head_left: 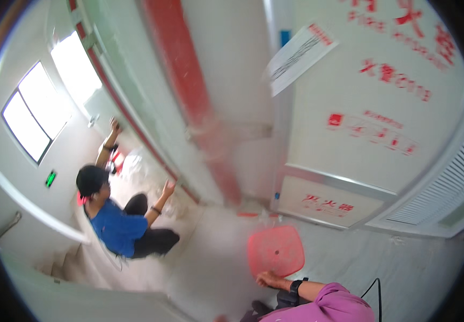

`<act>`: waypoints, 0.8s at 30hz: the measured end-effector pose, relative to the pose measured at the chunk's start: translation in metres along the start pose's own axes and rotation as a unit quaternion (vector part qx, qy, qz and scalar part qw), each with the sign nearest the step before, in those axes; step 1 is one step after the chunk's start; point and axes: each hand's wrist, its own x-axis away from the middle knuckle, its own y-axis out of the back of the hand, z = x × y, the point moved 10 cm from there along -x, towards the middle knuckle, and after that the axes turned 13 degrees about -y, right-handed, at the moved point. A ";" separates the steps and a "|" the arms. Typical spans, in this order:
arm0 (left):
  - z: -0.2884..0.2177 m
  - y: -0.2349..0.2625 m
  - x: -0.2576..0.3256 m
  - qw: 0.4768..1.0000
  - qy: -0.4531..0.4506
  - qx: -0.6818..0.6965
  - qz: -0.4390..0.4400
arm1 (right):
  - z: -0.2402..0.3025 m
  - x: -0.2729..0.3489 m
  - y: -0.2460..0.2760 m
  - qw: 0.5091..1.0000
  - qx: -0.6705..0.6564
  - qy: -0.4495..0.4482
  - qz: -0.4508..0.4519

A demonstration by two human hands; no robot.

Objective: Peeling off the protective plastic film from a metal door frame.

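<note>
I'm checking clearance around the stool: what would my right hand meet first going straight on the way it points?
Probably the pink stool: your right hand is at its near edge, though exact contact is hard to judge. Past that edge, to the left, pale floor seems to follow.

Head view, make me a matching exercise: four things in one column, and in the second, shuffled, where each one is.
Column one:
1. Square pinkish-red plastic stool
2. Thick red upright pipe
3. Small glowing green sign
4. Black cap

Column two:
A. Below the dark-framed window
B. On the head of the co-worker in a blue shirt
C. At the pink-sleeved person's right hand
D. Left of the white-panelled cabinet

Pairs: 1-C, 2-D, 3-A, 4-B
</note>
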 end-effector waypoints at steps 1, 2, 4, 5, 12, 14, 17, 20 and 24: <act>-0.028 0.013 -0.019 0.967 -0.150 -0.205 0.013 | -0.006 -0.006 -0.010 1.000 -0.011 0.003 -0.016; -0.031 0.020 -0.038 0.962 -0.172 -0.211 0.020 | -0.007 -0.011 -0.029 0.997 -0.061 -0.035 0.019; -0.061 0.045 -0.072 0.935 -0.274 -0.197 -0.112 | -0.005 -0.024 -0.062 0.985 -0.116 -0.034 0.125; -0.111 0.035 -0.083 0.911 -0.339 -0.208 -0.107 | -0.012 -0.033 -0.058 0.975 -0.120 0.005 0.188; -0.357 -0.022 -0.041 0.910 -0.354 0.193 0.093 | 0.132 0.073 -0.104 0.962 -0.087 0.106 0.238; -0.377 -0.049 -0.042 0.899 -0.316 0.256 0.159 | 0.180 0.129 -0.107 0.949 -0.088 0.151 0.261; -0.400 -0.090 -0.040 0.888 -0.283 0.275 0.237 | 0.234 0.220 -0.104 0.929 -0.079 0.228 0.279; -0.417 -0.131 -0.037 0.880 -0.265 0.259 0.296 | 0.266 0.300 -0.094 0.912 -0.068 0.297 0.274; -0.430 -0.207 -0.018 0.858 -0.235 0.192 0.414 | 0.182 0.264 0.052 0.866 0.191 0.423 -0.184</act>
